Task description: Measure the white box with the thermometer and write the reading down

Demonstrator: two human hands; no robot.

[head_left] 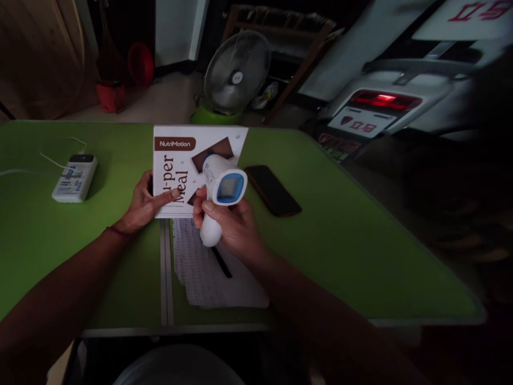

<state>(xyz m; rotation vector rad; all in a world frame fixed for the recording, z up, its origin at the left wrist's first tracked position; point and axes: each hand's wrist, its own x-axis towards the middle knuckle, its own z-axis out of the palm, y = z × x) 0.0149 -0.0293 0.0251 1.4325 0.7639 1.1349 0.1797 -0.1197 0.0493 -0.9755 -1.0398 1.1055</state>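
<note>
My left hand (pixel 146 202) grips the lower left edge of a white cardboard box (pixel 168 176) printed "NutriMotion" and "Meal", thumb across its front. The box is tilted up so its printed face shows. In my right hand (pixel 236 224) is a white infrared thermometer (pixel 214 171) with a blue-framed screen, my fingers wrapped round its handle. Its screen faces me, and its front end points toward the box. Whether the two touch, I cannot tell. Below them lie printed paper sheets (pixel 200 278) with a black pen (pixel 221 262) on top.
A dark phone (pixel 273 190) lies right of the box on the green folding table (pixel 344 256). At the left is a white power bank (pixel 75 179) with a cable. Beyond the table stand a fan (pixel 236 75), a red bucket (pixel 111 96) and a scooter (pixel 385 101).
</note>
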